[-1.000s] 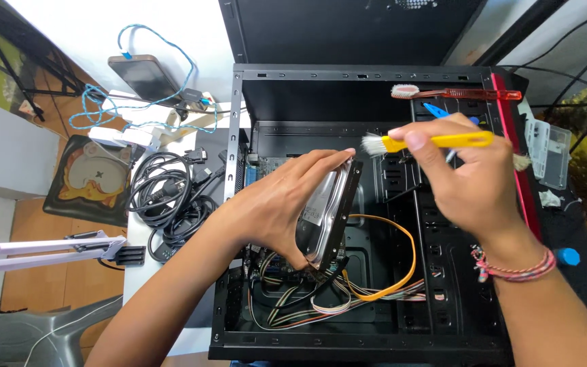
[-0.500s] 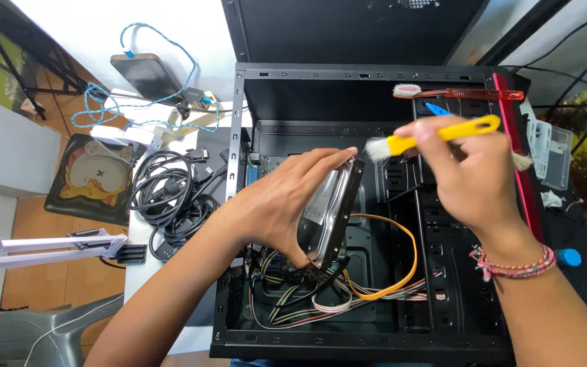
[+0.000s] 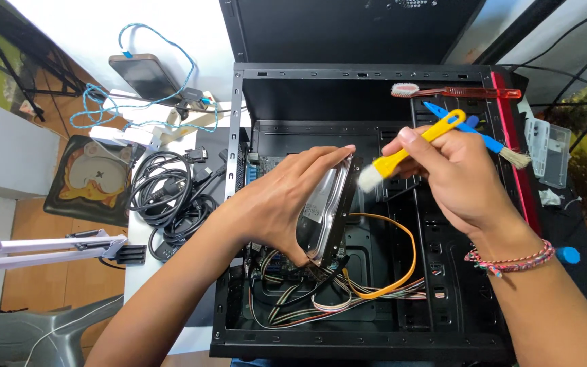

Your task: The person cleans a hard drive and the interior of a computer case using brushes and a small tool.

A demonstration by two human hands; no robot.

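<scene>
Left hand [image 3: 287,204] grips a hard drive [image 3: 325,214] on edge, tilted, fingers wrapped over its top and thumb under — held above the open PC case [image 3: 293,88]. Right hand [image 3: 460,180] holds a yellow brush [image 3: 409,151], fingers closed round the handle, white bristles touching the drive's upper edge. Orange cable [image 3: 402,265] loops in the case below the drive. Red toothbrush [image 3: 453,91] and blue brush [image 3: 477,136] lie on the case's far right part. Black cables [image 3: 164,194] coiled left of the case — phone [image 3: 145,76] beyond them.
</scene>
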